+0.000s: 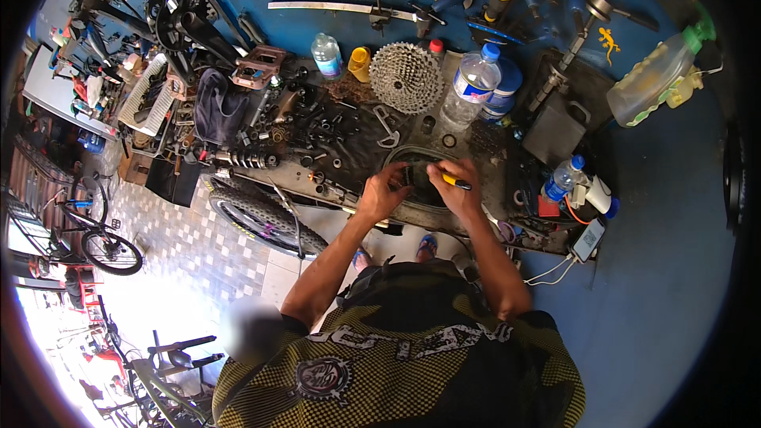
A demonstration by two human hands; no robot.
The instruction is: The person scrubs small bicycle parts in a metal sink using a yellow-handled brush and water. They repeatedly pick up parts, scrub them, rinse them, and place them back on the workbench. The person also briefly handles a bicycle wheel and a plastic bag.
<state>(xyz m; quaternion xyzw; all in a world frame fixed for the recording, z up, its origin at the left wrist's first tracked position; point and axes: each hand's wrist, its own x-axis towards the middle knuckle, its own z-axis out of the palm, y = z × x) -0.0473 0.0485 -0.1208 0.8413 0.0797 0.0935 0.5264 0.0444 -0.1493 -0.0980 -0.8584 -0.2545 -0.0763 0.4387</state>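
Over an oval metal basin [422,207] on the workbench, both my hands work close together. My right hand [458,185] is closed around a tool with a yellow-and-black handle [457,181]; its working end points toward my left hand and cannot be made out. My left hand [384,192] curls its fingers around a small dark part [409,178], whose kind is too dark to tell. Just beyond the basin lie a black ring [449,140] and a silver metal bracket [388,127]. A large bicycle cassette [406,78] stands upright farther back.
A big clear bottle [469,89] stands behind the basin, a smaller bottle [560,180] to its right near a phone [587,241] on a cable. Loose bolts and parts [321,123] crowd the bench's left. A bicycle wheel [265,218] leans below its front edge. Tools hang on the blue pegboard [333,22].
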